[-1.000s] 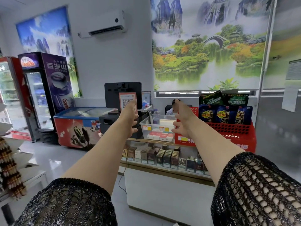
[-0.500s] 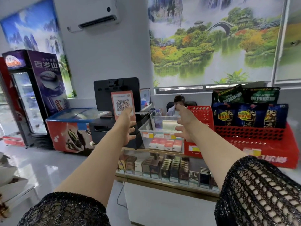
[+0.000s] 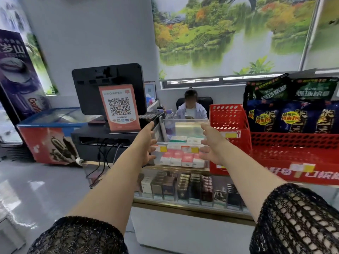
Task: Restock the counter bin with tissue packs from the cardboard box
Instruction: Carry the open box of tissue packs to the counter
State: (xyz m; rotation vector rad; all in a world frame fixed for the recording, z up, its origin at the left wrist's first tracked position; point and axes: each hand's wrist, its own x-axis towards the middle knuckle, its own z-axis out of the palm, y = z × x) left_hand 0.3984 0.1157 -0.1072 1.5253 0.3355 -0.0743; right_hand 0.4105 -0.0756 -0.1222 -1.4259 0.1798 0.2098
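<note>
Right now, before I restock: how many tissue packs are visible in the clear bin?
6 tissue packs: four side by side in front, two farther back; others may be hidden.

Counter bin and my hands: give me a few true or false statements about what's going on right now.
1. The left hand and the right hand are both open and hold nothing. True.
2. A red rack stands beside the counter bin, on its right. True.
3. The counter bin is empty. False: a row of tissue packs stands along its front wall.
4. The QR sign stands inside the bin. False: it stands left of the bin, in front of the monitor.
</note>
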